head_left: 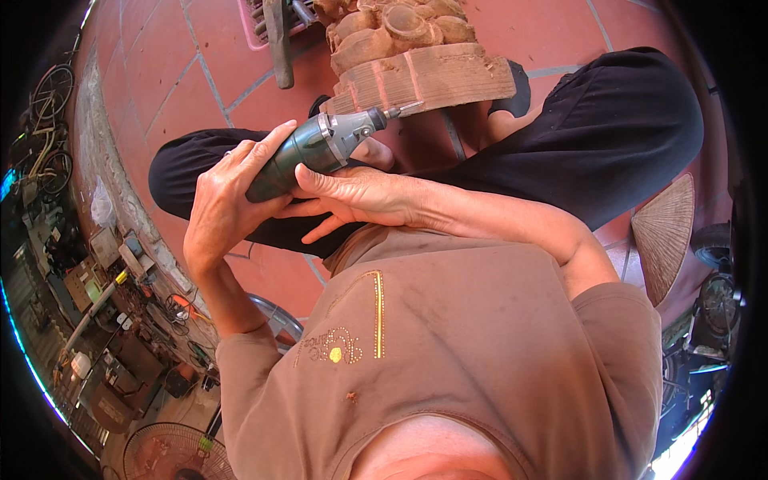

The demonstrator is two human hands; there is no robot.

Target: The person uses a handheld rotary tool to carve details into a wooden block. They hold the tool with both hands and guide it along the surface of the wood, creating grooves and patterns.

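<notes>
A green and grey die grinder (298, 158) lies slantwise over my lap. Its thin metal bit (406, 108) points right, toward the near edge of a carved wooden block (436, 78); whether they touch I cannot tell. My left hand (220, 196) is wrapped round the back of the grinder's body. My right hand (364, 196) rests against the grinder's near side with its thumb up and fingers stretched out and apart, partly under the tool. Rounded shapes are carved on top of the block, and reddish stripes mark its flat near side.
My crossed legs in black trousers (608, 144) flank the block on the red tiled floor (152, 56). A wooden mallet-like piece (278, 48) lies by a pink tray (250, 26) of tools. A woven conical hat (666, 232) is at right; a fan (172, 452) and clutter stand at left.
</notes>
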